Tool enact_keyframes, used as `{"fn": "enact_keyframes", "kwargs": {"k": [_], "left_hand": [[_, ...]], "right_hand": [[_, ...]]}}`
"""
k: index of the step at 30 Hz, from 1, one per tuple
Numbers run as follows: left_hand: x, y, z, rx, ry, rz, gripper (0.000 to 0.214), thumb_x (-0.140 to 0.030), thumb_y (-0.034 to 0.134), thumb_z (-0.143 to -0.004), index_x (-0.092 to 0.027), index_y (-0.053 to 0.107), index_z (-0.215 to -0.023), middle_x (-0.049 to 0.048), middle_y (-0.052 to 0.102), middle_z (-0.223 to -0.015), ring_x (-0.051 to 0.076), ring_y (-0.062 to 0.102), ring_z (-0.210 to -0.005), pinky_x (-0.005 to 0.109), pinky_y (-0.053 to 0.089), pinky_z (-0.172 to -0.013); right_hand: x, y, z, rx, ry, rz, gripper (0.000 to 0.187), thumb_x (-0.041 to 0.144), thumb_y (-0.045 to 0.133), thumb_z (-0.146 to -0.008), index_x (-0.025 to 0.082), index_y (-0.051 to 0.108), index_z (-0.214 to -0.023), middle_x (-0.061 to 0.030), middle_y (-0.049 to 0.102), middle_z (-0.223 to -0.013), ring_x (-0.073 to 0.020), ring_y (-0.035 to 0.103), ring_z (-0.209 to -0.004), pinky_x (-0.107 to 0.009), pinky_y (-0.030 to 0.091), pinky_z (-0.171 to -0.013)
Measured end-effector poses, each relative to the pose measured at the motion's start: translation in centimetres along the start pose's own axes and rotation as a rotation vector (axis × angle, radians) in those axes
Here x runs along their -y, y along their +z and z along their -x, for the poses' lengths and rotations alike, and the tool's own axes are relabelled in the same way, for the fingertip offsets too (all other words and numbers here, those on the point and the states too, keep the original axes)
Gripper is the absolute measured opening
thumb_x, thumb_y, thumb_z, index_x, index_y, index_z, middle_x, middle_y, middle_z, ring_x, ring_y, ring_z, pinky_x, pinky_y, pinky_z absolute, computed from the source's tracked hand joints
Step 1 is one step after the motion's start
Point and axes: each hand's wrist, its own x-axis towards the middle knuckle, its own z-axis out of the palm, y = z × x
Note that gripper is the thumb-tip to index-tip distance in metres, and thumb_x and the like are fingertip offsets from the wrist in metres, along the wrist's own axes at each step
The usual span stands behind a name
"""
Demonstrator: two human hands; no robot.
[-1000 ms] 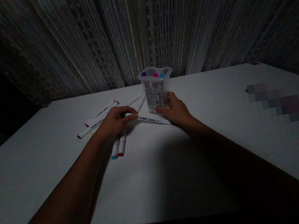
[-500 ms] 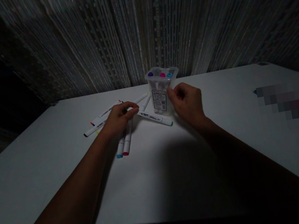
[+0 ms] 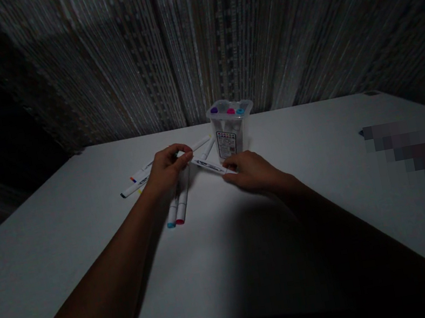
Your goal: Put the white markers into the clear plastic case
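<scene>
Left hand and right hand hold one white marker in narrow grips; a clear container stands at its one o'clock.

The right fingers hide one end of the pinched marker.

White table, clear container standing upright, loose white markers beside it, pixelated object far right.
</scene>
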Motion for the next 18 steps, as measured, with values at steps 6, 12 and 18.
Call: {"fn": "enact_keyframes", "kwargs": {"k": [6,12,18], "left_hand": [[0.27,0.02,-0.22,-0.083,0.014,0.085,0.027,-0.033,0.062,-0.064,-0.011,0.057,-0.079,-0.0020,0.050,-0.054,0.008,0.045,-0.049,0.021,0.035,-0.049],[0.17,0.00,-0.19,-0.113,-0.015,0.089,0.033,-0.040,0.059,-0.066,-0.010,0.057,-0.078,-0.0002,0.054,-0.055,0.010,0.050,-0.047,0.022,0.039,-0.049],[0.35,-0.17,-0.27,-0.129,-0.032,0.098,0.032,-0.041,0.057,-0.069,-0.010,0.058,-0.075,0.0002,0.056,-0.053,0.010,0.053,-0.047,0.021,0.040,-0.049]], "right_hand": [[-0.18,0.00,0.14,0.030,0.036,0.002,0.023,0.027,0.058,-0.079,0.018,0.068,-0.098,-0.0067,0.068,-0.093,-0.0207,0.060,-0.082,-0.027,0.040,-0.067],[-0.06,-0.06,0.24,0.040,0.020,0.028,0.025,0.026,0.056,-0.081,0.019,0.067,-0.103,-0.0079,0.067,-0.097,-0.0222,0.060,-0.085,-0.029,0.040,-0.068],[0.07,-0.37,0.30,0.074,0.038,0.042,0.026,0.027,0.055,-0.082,0.016,0.066,-0.103,-0.0100,0.066,-0.099,-0.0222,0.059,-0.086,-0.029,0.040,-0.069]]}}
